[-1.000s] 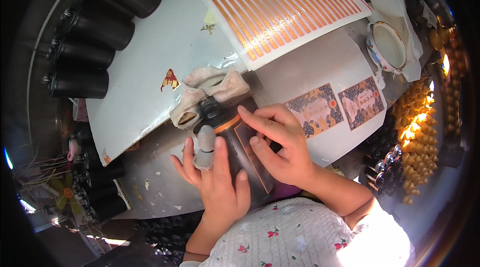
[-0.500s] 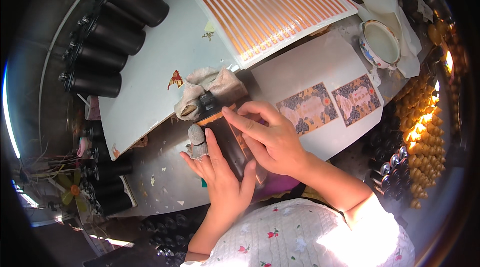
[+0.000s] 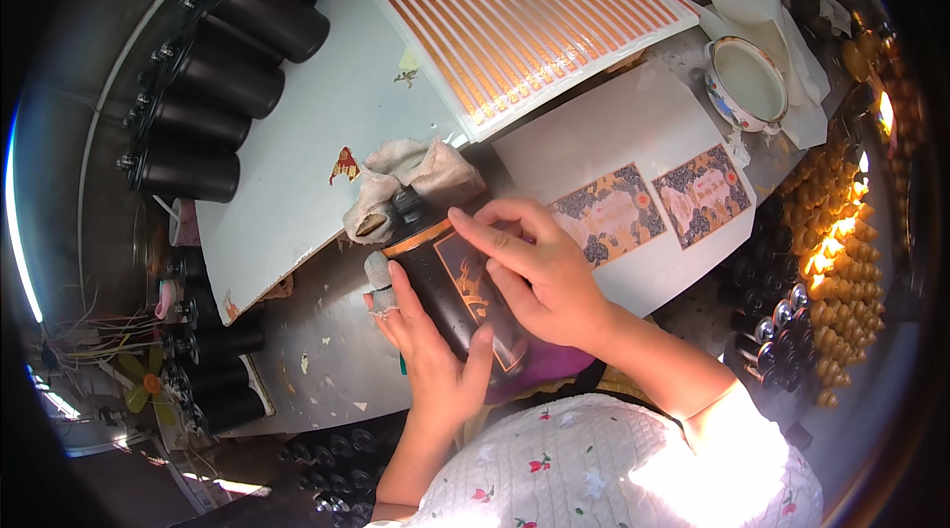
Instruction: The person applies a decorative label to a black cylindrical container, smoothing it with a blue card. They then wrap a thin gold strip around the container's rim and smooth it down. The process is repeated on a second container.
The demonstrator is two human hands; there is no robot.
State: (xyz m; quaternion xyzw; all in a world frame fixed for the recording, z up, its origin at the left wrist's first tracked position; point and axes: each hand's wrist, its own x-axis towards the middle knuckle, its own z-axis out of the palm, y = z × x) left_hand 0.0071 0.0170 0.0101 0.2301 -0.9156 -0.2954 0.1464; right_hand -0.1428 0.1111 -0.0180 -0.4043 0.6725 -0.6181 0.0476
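Observation:
A black bottle (image 3: pixel 427 276) with a short dark neck lies tilted between my hands, its neck pointing away from me. Round its shoulder runs a gold band, and on its side shows a dark label (image 3: pixel 473 283) framed in gold. From the left, my left hand (image 3: pixel 431 350) holds the body, fingers along the side and thumb on top; one finger wears a grey knitted cover (image 3: pixel 378 273). My right hand (image 3: pixel 534 266) is curled against the right side, its index fingertip on the gold band. The neck rests against a crumpled whitish cloth (image 3: pixel 435 170).
Beyond lies a sheet of gold-orange strips (image 3: pixel 534 23) on a white board (image 3: pixel 307 162). Two patterned labels (image 3: pixel 606 213) lie on a pale sheet to the right, near an enamel bowl (image 3: pixel 747 83). Black bottles (image 3: pixel 230 73) line the left; gold-coloured pieces (image 3: pixel 831 281) are massed at right.
The bottle has turned about its length, so its framed label now faces up more fully. My left fingers have shifted slightly left and my right hand stays near the gold band.

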